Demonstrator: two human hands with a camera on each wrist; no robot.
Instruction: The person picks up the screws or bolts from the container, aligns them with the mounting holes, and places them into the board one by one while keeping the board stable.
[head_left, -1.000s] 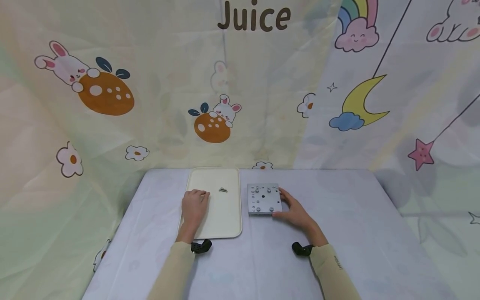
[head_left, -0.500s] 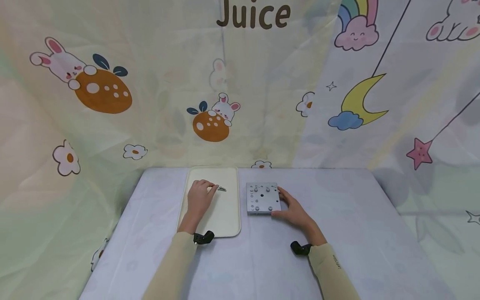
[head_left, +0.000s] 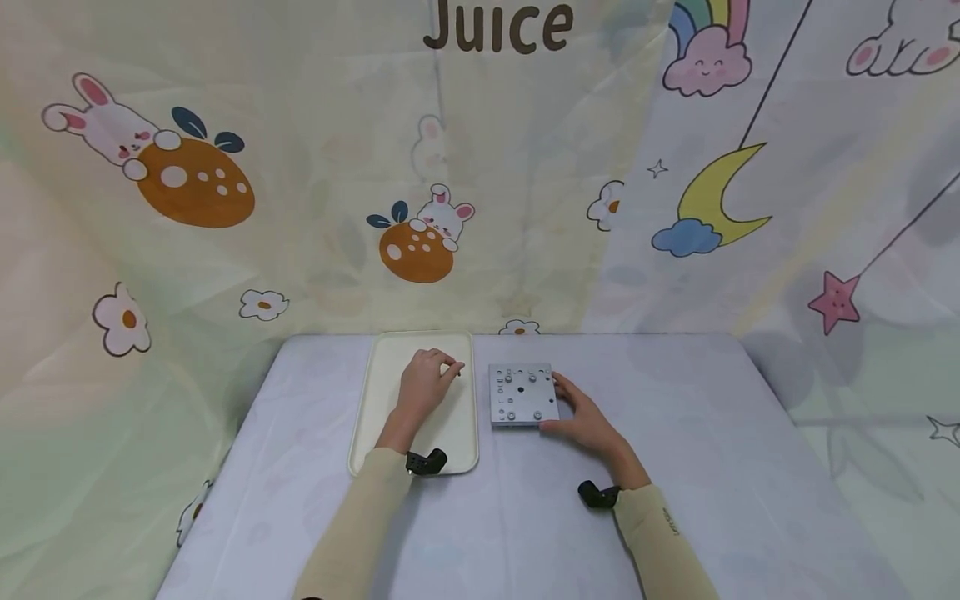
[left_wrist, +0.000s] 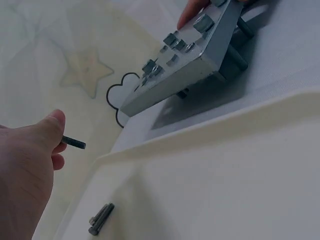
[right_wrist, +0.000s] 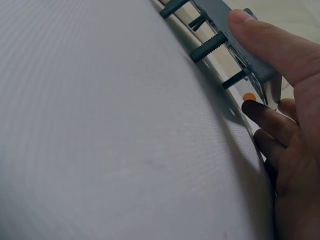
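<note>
The left hand [head_left: 425,385] is up over the cream tray [head_left: 382,408], thumb and fingertips pinched on a small dark screw [left_wrist: 73,143], whose shaft pokes out past the thumb in the left wrist view; a pinch like that suits something so thin, since a fuller grip would bury it. Just right of the tray the right hand [head_left: 585,421] clasps the grey metal plate [head_left: 522,393], thumb pressed on the plate's near edge and the other fingers along its right side, which reads as a steadying hold so the plate cannot slide on the cloth. The right wrist view shows why the plate sits proud of the worktop [head_left: 712,467]: several threaded bolts [right_wrist: 209,47] hang down through it and act as legs, leaving a shadowed gap beneath. From the left wrist camera the plate's top carries a scatter of bolt heads [left_wrist: 202,22], and the plate lies just beyond the tray's far rim. Inside the tray, below the pinched screw in that view, more small screws [left_wrist: 100,218] lie loose on the tray floor, touching one another; the raised rim looks meant to keep such small parts from rolling off. The worktop is covered in a pale lilac cloth, and behind the tray hangs a cartoon backdrop [head_left: 420,242] of rabbits and oranges.
</note>
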